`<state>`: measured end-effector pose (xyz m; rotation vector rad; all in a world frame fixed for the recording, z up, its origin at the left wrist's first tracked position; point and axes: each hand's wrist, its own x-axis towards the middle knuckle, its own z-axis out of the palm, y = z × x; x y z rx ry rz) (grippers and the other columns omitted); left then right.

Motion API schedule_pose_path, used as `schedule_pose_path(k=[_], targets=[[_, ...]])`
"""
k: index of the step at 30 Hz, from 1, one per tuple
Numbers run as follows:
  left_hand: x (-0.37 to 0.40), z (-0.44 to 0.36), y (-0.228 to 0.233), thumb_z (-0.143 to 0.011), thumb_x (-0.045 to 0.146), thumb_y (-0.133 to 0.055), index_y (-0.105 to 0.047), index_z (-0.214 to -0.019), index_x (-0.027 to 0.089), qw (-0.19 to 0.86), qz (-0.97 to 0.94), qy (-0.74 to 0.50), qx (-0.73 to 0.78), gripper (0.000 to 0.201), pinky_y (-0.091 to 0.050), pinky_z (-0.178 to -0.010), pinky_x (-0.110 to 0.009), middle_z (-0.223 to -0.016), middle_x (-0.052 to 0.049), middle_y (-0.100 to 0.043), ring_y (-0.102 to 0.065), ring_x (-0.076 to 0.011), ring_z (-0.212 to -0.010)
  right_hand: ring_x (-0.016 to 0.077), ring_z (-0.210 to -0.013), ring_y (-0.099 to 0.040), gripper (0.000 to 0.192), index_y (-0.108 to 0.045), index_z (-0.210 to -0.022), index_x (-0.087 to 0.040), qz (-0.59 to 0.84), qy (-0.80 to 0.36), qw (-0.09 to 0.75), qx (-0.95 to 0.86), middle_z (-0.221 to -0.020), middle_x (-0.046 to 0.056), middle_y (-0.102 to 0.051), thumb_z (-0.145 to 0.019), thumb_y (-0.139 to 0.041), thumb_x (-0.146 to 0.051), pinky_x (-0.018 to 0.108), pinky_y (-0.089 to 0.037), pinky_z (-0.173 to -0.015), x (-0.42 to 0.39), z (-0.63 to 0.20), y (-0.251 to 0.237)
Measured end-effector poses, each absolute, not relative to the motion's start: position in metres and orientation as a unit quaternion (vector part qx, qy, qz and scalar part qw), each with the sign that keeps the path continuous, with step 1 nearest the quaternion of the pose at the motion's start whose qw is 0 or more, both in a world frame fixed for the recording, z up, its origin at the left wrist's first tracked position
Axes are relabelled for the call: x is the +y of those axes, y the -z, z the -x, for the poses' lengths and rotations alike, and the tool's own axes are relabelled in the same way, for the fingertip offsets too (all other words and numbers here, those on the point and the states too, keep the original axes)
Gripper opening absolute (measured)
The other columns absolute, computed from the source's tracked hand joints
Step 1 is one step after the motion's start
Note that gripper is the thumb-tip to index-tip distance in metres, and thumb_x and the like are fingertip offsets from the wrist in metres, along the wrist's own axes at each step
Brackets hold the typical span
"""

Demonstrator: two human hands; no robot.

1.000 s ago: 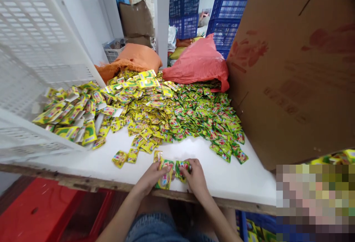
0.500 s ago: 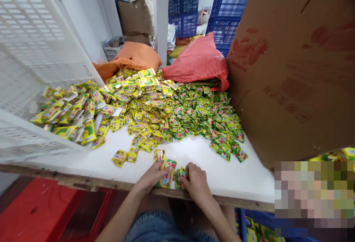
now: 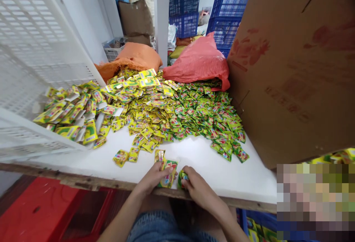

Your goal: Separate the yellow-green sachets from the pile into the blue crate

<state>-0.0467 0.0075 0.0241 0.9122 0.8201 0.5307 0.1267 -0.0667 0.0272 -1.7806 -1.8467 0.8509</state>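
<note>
Left hand (image 3: 151, 178) pinching sachet stack (image 3: 169, 173) at table edge (image 3: 83, 184); right hand (image 3: 198, 188) beside it, pinching small sachet (image 3: 182, 177).

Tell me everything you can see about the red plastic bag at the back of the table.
The red bag is thin, wrinkled plastic, slumped into a soft mound with a peak on top. It sits at the far end of the white table, its mouth facing forward where the sachets lie spread out from it. Its right side lies against the cardboard box; an orange sack lies to its left. No hand touches it.
</note>
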Motion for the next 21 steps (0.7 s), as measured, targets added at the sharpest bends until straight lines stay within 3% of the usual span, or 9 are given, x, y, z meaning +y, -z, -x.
schedule_pose_path(k=[5, 10, 12, 16, 21], targets=[[0.008, 0.047, -0.022, -0.063, 0.038, -0.073, -0.065, -0.089, 0.01, 0.779, -0.418, -0.259, 0.39, 0.039, -0.048, -0.065, -0.028, -0.074, -0.009, -0.069, -0.063, -0.0184, -0.066, 0.0164, -0.072, -0.054, 0.008, -0.051, -0.085, -0.021, 0.623, -0.333, 0.267, -0.656, -0.079, 0.002, -0.057, -0.082, -0.044, -0.021, 0.025, -0.04, -0.066, -0.065, -0.137, -0.034], [0.005, 0.032, -0.022, -0.058, 0.033, -0.076, -0.065, -0.086, 0.011, 0.762, -0.454, -0.241, 0.394, 0.038, -0.047, -0.063, -0.027, -0.073, -0.007, -0.067, -0.06, -0.0163, -0.063, 0.0134, -0.061, -0.05, 0.018, -0.045, -0.084, -0.022, 0.627, -0.301, 0.464, -0.548, -0.066, -0.003, -0.053, -0.089, -0.035, -0.036, 0.022, -0.038, -0.058, -0.044, -0.134, -0.059], [0.004, 0.024, -0.021, -0.058, 0.03, -0.075, -0.065, -0.086, 0.012, 0.75, -0.486, -0.247, 0.376, 0.035, -0.046, -0.066, -0.026, -0.076, -0.006, -0.067, -0.059, -0.0159, -0.066, 0.0133, -0.059, -0.049, 0.018, -0.042, -0.088, -0.022, 0.643, -0.262, 0.506, -0.512, -0.066, -0.003, -0.051, -0.09, -0.032, -0.038, 0.023, -0.038, -0.056, -0.035, -0.124, -0.058], [0.002, 0.015, -0.017, -0.062, 0.028, -0.071, -0.063, -0.091, 0.012, 0.736, -0.514, -0.263, 0.353, 0.034, -0.044, -0.07, -0.026, -0.076, -0.003, -0.066, -0.057, -0.0165, -0.069, 0.0153, -0.066, -0.051, 0.016, -0.041, -0.092, -0.021, 0.661, -0.209, 0.481, -0.536, -0.074, 0.0, -0.052, -0.091, -0.03, -0.032, 0.025, -0.039, -0.062, -0.028, -0.11, -0.037], [0.003, 0.016, -0.013, -0.064, 0.027, -0.068, -0.063, -0.08, 0.013, 0.724, -0.53, -0.255, 0.36, 0.022, -0.041, -0.064, -0.023, -0.07, 0.0, -0.063, -0.055, -0.0151, -0.067, 0.0179, -0.083, -0.05, 0.016, -0.048, -0.094, -0.02, 0.637, -0.171, 0.379, -0.649, -0.088, 0.004, -0.049, -0.089, -0.034, -0.023, 0.029, -0.041, -0.075, -0.034, -0.115, -0.04]])
